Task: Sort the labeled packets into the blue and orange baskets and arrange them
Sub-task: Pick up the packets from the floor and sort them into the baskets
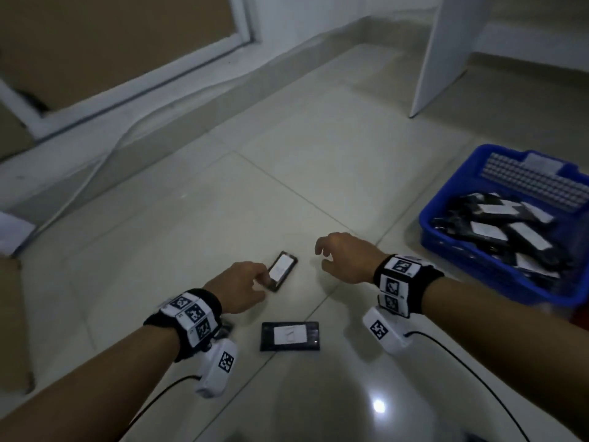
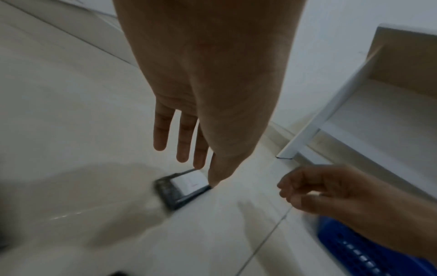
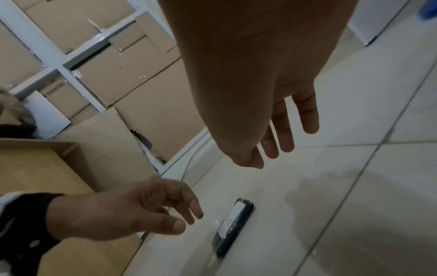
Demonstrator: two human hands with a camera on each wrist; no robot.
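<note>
Both our forearms are bare, no sleeves. On each wrist we wear a black band; the left wrist band [image 1: 191, 317] and right wrist band [image 1: 403, 282] each carry a row of white square tiles printed with black fiducial-type patterns, three tiles visible per side. Below each band hangs a white rounded camera pod, the left pod [image 1: 218, 368] and right pod [image 1: 384, 330], each with one black-and-white marker on its face. A thin black cable leaves each pod and runs back along the arm: the left cable [image 1: 159, 393] and right cable [image 1: 462, 358]. Our left hand [image 1: 240, 287] and right hand [image 1: 345, 256] are ungloved, no rings visible.
</note>
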